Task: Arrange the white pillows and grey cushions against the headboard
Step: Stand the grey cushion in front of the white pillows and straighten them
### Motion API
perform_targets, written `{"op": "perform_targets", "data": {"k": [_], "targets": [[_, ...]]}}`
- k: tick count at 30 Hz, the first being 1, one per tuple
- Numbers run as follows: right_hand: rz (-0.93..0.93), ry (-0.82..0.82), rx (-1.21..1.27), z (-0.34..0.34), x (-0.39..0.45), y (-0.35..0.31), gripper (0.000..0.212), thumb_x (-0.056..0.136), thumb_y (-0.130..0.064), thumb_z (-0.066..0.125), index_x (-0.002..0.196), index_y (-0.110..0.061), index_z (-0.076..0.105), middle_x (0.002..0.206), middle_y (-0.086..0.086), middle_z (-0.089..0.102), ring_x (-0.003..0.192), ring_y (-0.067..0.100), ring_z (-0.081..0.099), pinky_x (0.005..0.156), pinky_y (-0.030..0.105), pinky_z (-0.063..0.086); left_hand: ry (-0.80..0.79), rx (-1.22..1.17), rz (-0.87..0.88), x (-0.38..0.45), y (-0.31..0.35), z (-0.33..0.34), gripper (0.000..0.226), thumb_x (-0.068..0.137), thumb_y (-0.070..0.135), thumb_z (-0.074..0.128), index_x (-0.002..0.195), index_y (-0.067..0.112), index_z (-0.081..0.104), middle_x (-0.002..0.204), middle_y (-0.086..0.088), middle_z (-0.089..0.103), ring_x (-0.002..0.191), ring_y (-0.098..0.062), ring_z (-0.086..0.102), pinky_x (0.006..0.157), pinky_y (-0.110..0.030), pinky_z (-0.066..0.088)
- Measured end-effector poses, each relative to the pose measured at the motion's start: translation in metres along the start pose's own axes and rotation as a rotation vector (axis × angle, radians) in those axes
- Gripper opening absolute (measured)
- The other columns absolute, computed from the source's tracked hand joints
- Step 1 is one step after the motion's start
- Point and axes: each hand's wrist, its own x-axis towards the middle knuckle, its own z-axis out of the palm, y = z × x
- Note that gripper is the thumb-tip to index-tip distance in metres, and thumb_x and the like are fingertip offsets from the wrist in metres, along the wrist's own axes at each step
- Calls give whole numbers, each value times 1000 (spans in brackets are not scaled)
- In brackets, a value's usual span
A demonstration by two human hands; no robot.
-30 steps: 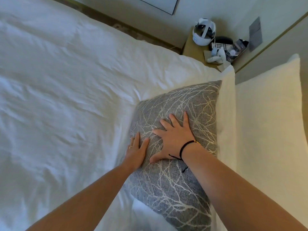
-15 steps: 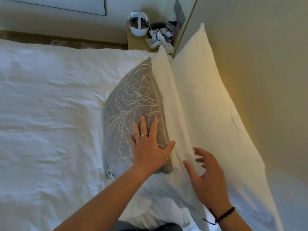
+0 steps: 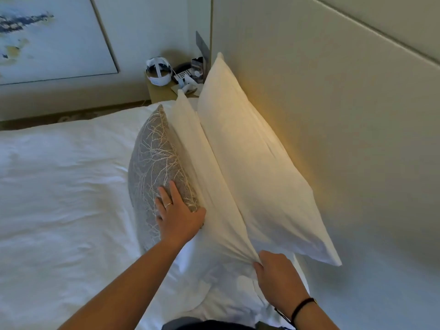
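Half a second ago my right hand (image 3: 277,279) hung open above the front pillow (image 3: 209,186); now it is closed, pinching that pillow's near corner, and the fabric pulls into creases toward the grip. My left hand (image 3: 177,216) lay flat on the face of the cushion (image 3: 154,163) then; now the fingers are spread on the face and the thumb wraps the cushion's near edge, a loose hold rather than a fist. A second ago both hands lay flat on the cushion. The view has swung too, so the headboard (image 3: 333,115) fills more of the right side and a framed picture (image 3: 47,36) shows at upper left.

By count: two white pillows, one grey cushion, two hands. (Any second cushion is out of view.)

The back pillow (image 3: 257,167) stands on edge, leaning on the headboard, plump and warm-lit along its upper side. The front pillow stands just beside it, touching along their length, thinner from this angle. The cushion stands on edge against the front pillow, on the side away from the headboard, grey weave with a pale branching pattern. All three sit at the head of the bed (image 3: 59,186), whose white sheet is wrinkled.

A ring shows on a left finger, a dark band (image 3: 302,307) on the right wrist. Beyond the pillows a nightstand (image 3: 159,91) holds a white headset (image 3: 158,72) and some small clutter I cannot make out.
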Motion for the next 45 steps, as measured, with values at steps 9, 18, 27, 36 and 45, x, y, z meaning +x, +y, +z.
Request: {"op": "perform_targets", "data": {"k": [9, 18, 27, 36, 45], "targets": [[-117, -63, 36, -1, -18, 15, 37, 101, -36, 38, 67, -28, 25, 91, 7, 64, 73, 21, 44, 64, 32, 30, -131, 27, -29, -2, 8, -14, 112, 75, 53, 60, 151, 32, -19, 162, -4, -21, 148, -35, -12, 116, -61, 11], [-201, -76, 54, -10, -18, 29, 37, 101, -32, 40, 66, -29, 26, 94, 6, 65, 77, 19, 48, 65, 29, 29, -48, -11, 41, -27, -2, -18, 110, 80, 53, 66, 155, 27, -10, 164, -9, -9, 150, -31, -2, 118, -57, 17], [-124, 715, 161, -78, -38, 66, 30, 81, -43, 70, 107, -31, 59, 89, -10, 56, 77, 14, 59, 54, 25, 41, 131, 48, 45, -66, 5, 7, 106, 81, 53, 68, 156, 20, 0, 164, -8, -1, 149, -30, 6, 118, -53, 19], [-54, 338, -79, -97, -36, 115, 38, 99, -45, 42, 68, -24, 37, 69, 0, 59, 62, 20, 48, 55, 33, 33, 92, 71, 5, -62, 4, 16, 109, 82, 44, 72, 155, 18, -5, 164, -9, -7, 149, -34, 0, 119, -53, 16], [-70, 314, 144, -75, -29, 144, 46, 97, -31, 54, 58, -18, 33, 53, 0, 43, 54, 24, 47, 52, 36, 33, 20, 57, 15, -75, 0, 13, 107, 84, 39, 70, 155, 20, -8, 164, -4, -8, 150, -31, 0, 118, -52, 18]]}}
